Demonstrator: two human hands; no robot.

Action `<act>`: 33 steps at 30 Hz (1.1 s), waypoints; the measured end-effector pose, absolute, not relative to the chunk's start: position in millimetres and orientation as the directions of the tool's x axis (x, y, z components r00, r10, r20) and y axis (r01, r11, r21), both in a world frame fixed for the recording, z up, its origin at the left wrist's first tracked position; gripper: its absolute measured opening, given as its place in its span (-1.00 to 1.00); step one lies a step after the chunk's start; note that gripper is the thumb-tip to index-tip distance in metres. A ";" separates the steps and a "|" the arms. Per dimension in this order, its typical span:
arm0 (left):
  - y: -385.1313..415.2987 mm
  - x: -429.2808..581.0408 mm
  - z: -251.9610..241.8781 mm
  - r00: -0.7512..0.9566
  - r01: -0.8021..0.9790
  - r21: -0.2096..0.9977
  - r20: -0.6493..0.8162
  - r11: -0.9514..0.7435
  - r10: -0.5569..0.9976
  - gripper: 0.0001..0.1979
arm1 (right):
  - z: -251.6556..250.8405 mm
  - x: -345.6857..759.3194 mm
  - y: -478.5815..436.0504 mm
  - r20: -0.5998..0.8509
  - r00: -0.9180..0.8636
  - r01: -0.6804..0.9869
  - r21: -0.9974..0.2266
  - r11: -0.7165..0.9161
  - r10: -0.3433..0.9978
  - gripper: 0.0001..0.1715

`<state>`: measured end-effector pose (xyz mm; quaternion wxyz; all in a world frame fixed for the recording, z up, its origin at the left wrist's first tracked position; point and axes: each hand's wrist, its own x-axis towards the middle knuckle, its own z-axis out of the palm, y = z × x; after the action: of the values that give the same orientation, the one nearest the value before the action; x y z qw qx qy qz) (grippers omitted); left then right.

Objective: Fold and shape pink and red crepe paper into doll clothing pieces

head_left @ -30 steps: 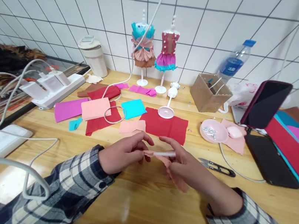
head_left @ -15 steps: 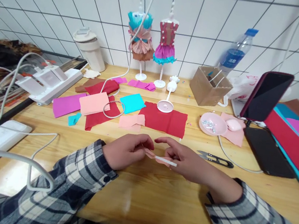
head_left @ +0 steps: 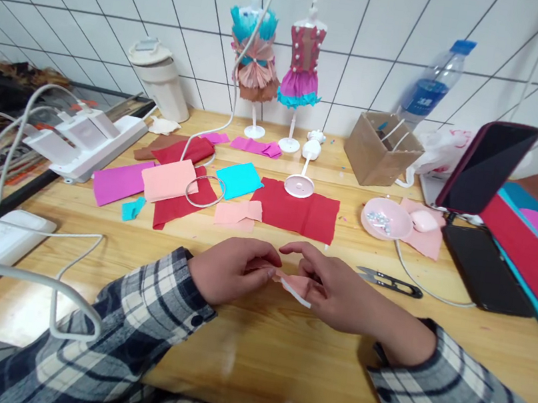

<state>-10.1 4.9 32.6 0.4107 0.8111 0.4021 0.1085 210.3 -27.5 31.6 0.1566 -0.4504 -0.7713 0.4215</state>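
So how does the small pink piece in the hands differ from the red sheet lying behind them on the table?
The pink piece is pale pink; the red sheet is deep red. The pink piece looks much smaller than the red sheet. The pink piece is pinched between the left hand and the right hand; the red sheet lies flat on the table, a white stand at its far edge. Both look thin and soft.

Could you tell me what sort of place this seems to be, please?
Probably a hobby craft desk for doll dressmaking: dressed mini mannequins, cut fabric pieces on the wooden table, and thread snips.
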 end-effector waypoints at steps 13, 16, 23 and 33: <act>11.7 -10.3 25.4 0.813 0.500 0.504 0.006 -0.704 0.582 -0.74 | 25.6 214.4 -25.6 -0.214 -0.518 0.736 -0.604 0.305 0.828 -0.49; 13.8 -9.1 24.4 0.816 0.514 0.444 0.011 -0.734 0.578 -0.85 | 26.0 216.3 -26.1 -0.169 -0.528 0.763 -0.526 0.376 0.833 -0.46; 12.4 -8.8 24.8 0.809 0.531 0.372 0.045 -0.762 0.586 -0.79 | 28.3 212.8 -29.3 0.091 -0.482 0.757 -0.458 0.466 0.872 -0.76; 7.9 -1.9 21.8 0.786 0.592 0.212 0.057 -0.777 0.615 -0.74 | 15.2 200.3 -35.1 -0.066 -0.546 0.710 -0.566 0.420 0.835 -0.78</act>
<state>-1.9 7.9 21.8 0.0919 0.9406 0.3209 0.0617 200.3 -35.1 15.2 0.1137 -0.4627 -0.8348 0.2759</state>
